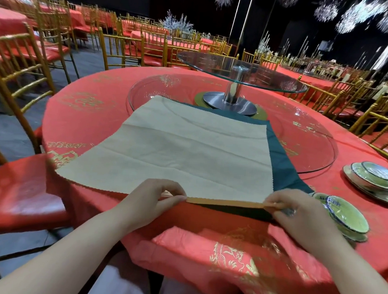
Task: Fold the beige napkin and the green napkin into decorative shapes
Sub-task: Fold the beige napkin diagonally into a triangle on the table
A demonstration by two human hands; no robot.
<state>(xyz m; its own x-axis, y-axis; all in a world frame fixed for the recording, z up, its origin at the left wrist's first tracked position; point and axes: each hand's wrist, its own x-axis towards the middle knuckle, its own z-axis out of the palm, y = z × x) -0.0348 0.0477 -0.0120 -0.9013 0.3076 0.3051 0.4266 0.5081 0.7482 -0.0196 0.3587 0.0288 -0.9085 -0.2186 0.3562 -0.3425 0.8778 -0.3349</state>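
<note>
Currently, the left hand and the right hand are each pinching the near edge of the beige napkin, turning up a narrow first fold at lower centre. That cloth is lying flat over the green napkin, which is showing along its right and far sides. Judged progress: barely begun, with both shapes waiting to be formed. At lower right, stacked bowls are sitting nested, showing no contents.

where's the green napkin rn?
Head view: the green napkin lies flat on the red table under the beige napkin, showing past its right and far edges.
</note>
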